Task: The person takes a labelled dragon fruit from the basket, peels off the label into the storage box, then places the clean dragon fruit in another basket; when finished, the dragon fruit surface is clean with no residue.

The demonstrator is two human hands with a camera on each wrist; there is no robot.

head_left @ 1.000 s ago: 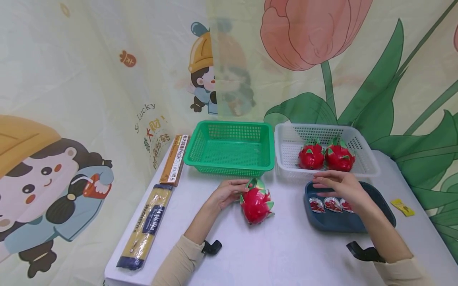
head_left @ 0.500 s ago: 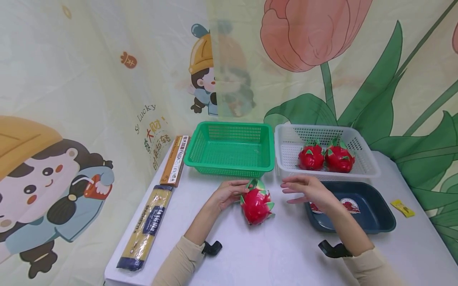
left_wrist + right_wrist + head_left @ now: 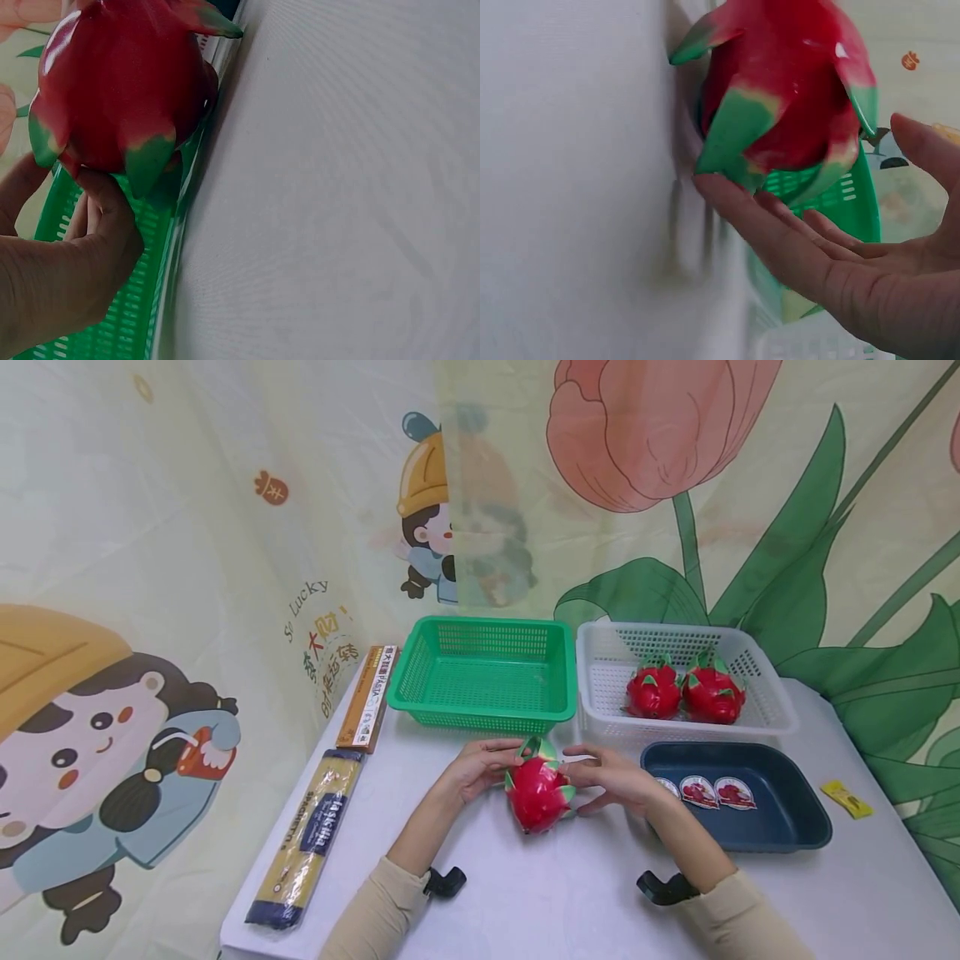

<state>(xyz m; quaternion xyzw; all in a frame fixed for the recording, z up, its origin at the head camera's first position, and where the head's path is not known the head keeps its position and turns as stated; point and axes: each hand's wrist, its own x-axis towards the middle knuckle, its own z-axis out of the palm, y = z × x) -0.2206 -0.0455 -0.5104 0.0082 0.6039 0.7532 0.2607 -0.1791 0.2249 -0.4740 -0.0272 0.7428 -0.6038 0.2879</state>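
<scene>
In the head view a red dragon fruit (image 3: 537,795) with green-tipped scales sits mid-table, in front of the baskets. My left hand (image 3: 477,770) holds it at its upper left side; in the left wrist view, the fingers (image 3: 112,217) are bent against its scaly end. From the right comes my right hand (image 3: 611,779), its fingertips right at the fruit's side. The right wrist view has those fingers (image 3: 780,244) stretched out under a green scale, with the thumb held away. Two more dragon fruits (image 3: 654,691) lie in the white basket (image 3: 772,710).
A green basket (image 3: 480,720) stands behind the held fruit. On the right is a dark blue tray (image 3: 795,802) with round fruit stickers (image 3: 699,792), and a small yellow packet (image 3: 847,798) beyond it. A spaghetti pack (image 3: 311,835) and a pasta box (image 3: 367,700) line the left edge.
My right hand has moved left from over the blue tray to the dragon fruit's right side, uncovering the stickers. My left hand and the fruit have stayed in place.
</scene>
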